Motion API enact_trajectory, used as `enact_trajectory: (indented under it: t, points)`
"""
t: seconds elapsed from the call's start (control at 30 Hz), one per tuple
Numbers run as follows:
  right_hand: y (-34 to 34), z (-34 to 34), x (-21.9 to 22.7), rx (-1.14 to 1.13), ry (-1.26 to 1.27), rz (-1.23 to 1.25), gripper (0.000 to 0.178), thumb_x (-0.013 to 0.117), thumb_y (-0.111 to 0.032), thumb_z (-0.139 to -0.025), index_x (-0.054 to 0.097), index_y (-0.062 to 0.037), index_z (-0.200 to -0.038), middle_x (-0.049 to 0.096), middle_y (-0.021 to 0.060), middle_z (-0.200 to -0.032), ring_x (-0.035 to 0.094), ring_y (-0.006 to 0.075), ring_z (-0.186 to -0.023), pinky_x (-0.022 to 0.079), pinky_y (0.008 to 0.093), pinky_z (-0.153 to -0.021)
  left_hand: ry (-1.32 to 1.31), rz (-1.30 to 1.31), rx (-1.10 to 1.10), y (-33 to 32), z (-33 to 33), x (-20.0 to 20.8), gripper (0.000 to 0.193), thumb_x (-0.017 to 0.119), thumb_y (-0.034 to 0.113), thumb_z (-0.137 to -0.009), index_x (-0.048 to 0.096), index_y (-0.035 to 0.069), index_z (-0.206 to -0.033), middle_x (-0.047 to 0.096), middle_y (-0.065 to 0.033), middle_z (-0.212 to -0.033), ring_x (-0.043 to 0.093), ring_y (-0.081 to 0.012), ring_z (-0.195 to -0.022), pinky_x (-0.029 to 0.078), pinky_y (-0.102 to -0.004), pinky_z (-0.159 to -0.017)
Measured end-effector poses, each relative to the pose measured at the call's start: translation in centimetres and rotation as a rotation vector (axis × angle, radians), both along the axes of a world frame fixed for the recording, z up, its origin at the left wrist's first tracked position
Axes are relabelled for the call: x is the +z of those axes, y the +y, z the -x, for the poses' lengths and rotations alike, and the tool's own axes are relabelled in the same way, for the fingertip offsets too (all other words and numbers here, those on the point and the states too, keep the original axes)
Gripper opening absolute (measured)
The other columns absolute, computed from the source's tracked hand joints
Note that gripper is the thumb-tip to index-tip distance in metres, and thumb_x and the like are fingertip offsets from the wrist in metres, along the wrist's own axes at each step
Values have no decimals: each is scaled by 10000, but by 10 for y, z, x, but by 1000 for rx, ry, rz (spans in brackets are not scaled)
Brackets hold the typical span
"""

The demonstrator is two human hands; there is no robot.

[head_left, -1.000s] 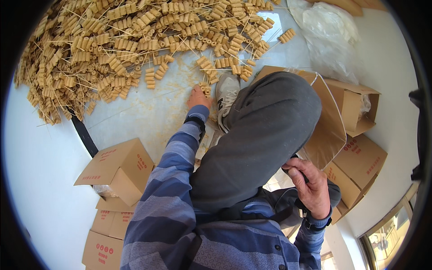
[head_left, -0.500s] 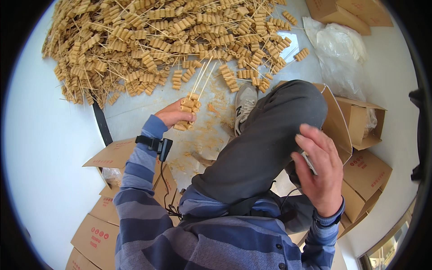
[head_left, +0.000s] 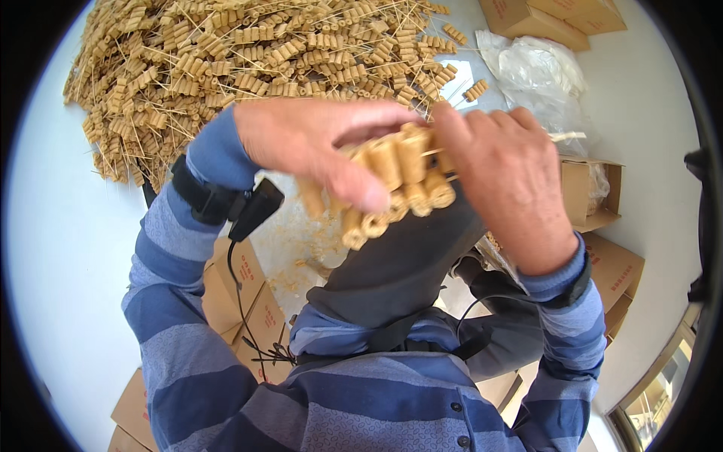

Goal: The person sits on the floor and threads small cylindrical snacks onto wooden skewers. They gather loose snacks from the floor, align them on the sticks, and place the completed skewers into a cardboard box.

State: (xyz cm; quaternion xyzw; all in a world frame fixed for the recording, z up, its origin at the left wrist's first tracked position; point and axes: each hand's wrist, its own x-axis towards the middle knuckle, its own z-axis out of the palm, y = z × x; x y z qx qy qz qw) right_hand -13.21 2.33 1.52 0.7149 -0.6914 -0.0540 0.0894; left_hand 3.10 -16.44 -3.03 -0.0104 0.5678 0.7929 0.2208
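A bundle of skewers [head_left: 399, 173] threaded with ridged, golden-tan hollow rolls is held up close, above my raised knee. My left hand [head_left: 316, 143] is closed around its roll-covered part, with the thumb across the near side. My right hand [head_left: 512, 177] has its fingers curled over the right end of the bundle, where the bare sticks [head_left: 568, 136] stick out beyond the knuckles. The right fingertips are hidden behind the hand. Open roll ends face toward me, slightly blurred by motion.
A large heap of similar skewers [head_left: 263, 60] covers the floor ahead. Plastic bags [head_left: 535, 71] and open cardboard boxes [head_left: 591, 192] stand to the right. More cartons [head_left: 260, 316] are at lower left. A cable [head_left: 241, 294] hangs from my left wrist device.
My left hand has raised the skewers from near the floor toward me and rightward. My right hand has come up from beside the knee and closed on the stick end.
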Motion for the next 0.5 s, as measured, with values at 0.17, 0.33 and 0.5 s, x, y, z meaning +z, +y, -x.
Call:
enact_trajectory:
  t: [0.17,0.33,0.5]
  points:
    - [47,71,0,-319,-98,-47,423,640,-55,-838,549,-142,-1242,661,88,-770,682,295,-718,520,414,-630,-33,301,701,-42,43,-109,646,702,343,-935,450,3,-1423,586,-126,-1255,596,-242,-1144,508,-377,-982]
    - [101,117,-9,-889,-470,152,302,662,-136,-938,601,-82,-1228,694,100,-829,640,221,-688,500,363,-606,-160,1202,309,52,67,-280,482,709,258,-892,544,3,-1266,587,-220,-1218,646,-351,-1040,547,-410,-869]
    - [130,112,-18,-1275,-723,200,216,626,-160,-1005,618,-22,-1171,632,0,-836,525,62,-629,450,247,-555,-204,1272,243,100,89,-361,254,511,55,-925,589,1,-1161,554,-270,-1238,673,-420,-982,562,-479,-849]
